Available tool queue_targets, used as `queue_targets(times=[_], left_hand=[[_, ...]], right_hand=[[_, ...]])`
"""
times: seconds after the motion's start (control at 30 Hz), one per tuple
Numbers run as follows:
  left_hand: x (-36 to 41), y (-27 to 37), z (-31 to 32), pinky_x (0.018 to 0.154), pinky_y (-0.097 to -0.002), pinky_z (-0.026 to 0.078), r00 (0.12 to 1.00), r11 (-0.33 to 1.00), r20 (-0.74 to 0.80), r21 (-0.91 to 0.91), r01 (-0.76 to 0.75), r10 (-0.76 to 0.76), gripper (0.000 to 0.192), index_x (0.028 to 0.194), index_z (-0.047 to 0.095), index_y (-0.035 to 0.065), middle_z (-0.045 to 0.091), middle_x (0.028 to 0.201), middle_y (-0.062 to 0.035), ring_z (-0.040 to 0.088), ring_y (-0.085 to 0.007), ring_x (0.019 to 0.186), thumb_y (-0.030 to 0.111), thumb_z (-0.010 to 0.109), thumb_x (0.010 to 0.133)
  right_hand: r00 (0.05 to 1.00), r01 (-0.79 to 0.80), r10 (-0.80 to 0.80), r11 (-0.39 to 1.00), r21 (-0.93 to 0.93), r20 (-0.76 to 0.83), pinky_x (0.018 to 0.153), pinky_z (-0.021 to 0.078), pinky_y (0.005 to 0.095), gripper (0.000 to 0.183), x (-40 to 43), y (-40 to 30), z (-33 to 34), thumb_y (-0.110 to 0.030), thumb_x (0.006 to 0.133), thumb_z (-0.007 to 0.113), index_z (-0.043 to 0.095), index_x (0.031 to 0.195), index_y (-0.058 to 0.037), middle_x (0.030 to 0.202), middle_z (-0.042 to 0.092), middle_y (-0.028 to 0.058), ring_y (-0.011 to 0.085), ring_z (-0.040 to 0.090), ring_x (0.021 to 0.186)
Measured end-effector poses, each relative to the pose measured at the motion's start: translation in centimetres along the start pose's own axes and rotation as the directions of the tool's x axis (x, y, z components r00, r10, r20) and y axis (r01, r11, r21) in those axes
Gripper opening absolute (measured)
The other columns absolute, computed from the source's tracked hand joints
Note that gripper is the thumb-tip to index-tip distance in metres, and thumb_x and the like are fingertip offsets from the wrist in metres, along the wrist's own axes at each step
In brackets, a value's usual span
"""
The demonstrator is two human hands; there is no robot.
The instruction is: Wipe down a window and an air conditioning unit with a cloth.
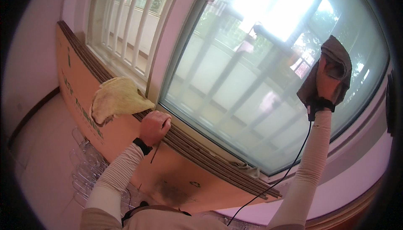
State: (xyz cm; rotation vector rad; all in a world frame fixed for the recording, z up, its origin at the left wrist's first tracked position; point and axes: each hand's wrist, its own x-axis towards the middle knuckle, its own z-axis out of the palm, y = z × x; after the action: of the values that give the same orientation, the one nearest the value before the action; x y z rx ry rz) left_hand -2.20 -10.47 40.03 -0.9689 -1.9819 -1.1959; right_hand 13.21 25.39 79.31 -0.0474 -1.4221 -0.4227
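My right hand (pixel 328 80) is up at the right, holding a dark grey cloth (pixel 337 48) against a window pane (pixel 217 82). Folds of the cloth stick out around the fingers and below the wrist. My left hand (pixel 155 126) is curled into a fist at the upper edges of stacked flattened cardboard (pixel 201 154); I see nothing in it. Just beyond that fist, a yellow cloth (pixel 121 99) is draped over the top of the cardboard.
White window bars (pixel 143 30) stand at the upper left. Clear plastic or glass items (pixel 89 167) lie on the floor behind the left forearm. A black cable (pixel 292 163) runs down from the right wrist. A crumpled cloth (pixel 247 168) rests by the sill.
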Motion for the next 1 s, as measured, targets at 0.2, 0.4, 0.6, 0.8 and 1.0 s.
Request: queue_targets(times=[0.2,0.4,0.6,0.8,1.0], left_hand=[[0.1,-0.1,0.3,0.073,-0.0414,0.048,1.000,0.999,0.001,0.047,0.017,-0.017,0.013,0.084,0.064,0.0055,0.061,0.076,-0.0109,0.059,-0.0301,0.076,0.016,0.056,0.085],[-0.4,-0.2,0.3,0.074,-0.0414,0.048,1.000,0.999,-0.028,0.037,0.003,-0.002,0.012,0.084,0.063,0.0054,0.061,0.077,-0.0107,0.059,-0.0298,0.077,0.015,0.056,0.084],[-0.3,-0.2,0.1,0.074,-0.0413,0.048,1.000,0.998,0.002,0.050,0.028,-0.028,0.011,0.083,0.061,0.0056,0.062,0.078,-0.0100,0.059,-0.0292,0.078,0.015,0.055,0.084],[0.1,-0.3,0.2,0.074,-0.0420,0.048,0.999,1.000,-0.032,0.023,0.018,-0.017,0.011,0.083,0.062,0.0057,0.062,0.077,-0.0106,0.060,-0.0300,0.077,0.014,0.055,0.083],[-0.3,-0.6,0.1,0.074,-0.0428,0.049,0.999,0.999,0.005,0.035,0.031,-0.031,0.014,0.084,0.064,0.0051,0.064,0.079,-0.0127,0.061,-0.0317,0.078,0.015,0.055,0.083]], right_hand=[[0.996,0.057,-0.067,0.982,0.180,0.053,0.103,0.0406,0.0400,0.056,-0.1,-6.3,1.3,-0.035,0.082,0.073,0.057,0.121,0.0010,0.124,0.061,0.0175,0.0317,0.057,0.116],[0.989,0.099,-0.124,0.958,0.268,0.078,0.099,0.0420,0.0442,0.045,-0.2,-9.4,4.0,-0.033,0.085,0.068,0.060,0.116,-0.0009,0.117,0.064,0.0160,0.0351,0.058,0.110],[0.935,0.220,-0.274,0.946,0.240,0.224,0.099,0.0416,0.0436,0.047,-2.1,-13.6,8.0,-0.038,0.087,0.064,0.060,0.118,-0.0034,0.117,0.065,0.0156,0.0337,0.058,0.111],[0.743,0.473,-0.566,0.822,0.317,0.358,0.093,0.0435,0.0457,0.038,-3.1,-14.9,9.9,-0.034,0.090,0.057,0.061,0.116,-0.0074,0.109,0.067,0.0137,0.0329,0.060,0.104],[0.746,0.586,-0.556,0.810,0.036,0.367,0.084,0.0479,0.0446,0.030,1.0,-10.5,8.6,-0.027,0.089,0.053,0.062,0.111,-0.0081,0.100,0.067,0.0167,0.0340,0.064,0.093]])
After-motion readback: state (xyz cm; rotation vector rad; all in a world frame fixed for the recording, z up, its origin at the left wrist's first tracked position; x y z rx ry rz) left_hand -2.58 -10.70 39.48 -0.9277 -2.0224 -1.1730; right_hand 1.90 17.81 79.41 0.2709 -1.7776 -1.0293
